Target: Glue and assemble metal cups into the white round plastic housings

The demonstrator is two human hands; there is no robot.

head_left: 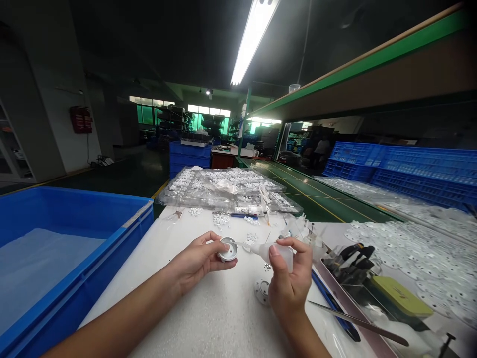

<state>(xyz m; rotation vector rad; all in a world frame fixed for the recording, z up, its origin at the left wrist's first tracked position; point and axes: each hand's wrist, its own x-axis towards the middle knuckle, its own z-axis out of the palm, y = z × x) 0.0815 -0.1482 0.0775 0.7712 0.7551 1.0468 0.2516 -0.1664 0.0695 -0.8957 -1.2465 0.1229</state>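
Note:
My left hand (206, 253) grips a small round white cup-like part (228, 249) by its rim, its hollow side with small holes facing me. In my right hand (292, 278) is a translucent squeeze bottle (278, 253), tipped on its side. The bottle's thin nozzle points left at the part and ends near its rim; whether it touches, I cannot tell. Beneath my right hand, partly hidden, another round white part (263, 291) lies on the white table (208, 318). Small metal bits (267, 267) lie just beyond it.
A large blue bin (78, 293) stands at the left. Clear trays of small white parts (223, 184) fill the table's far end. At the right are tweezers (357, 323), a tool tray with a yellow-green lidded box (401, 296), and many white discs (428, 258). A shelf (372, 64) overhangs the right side.

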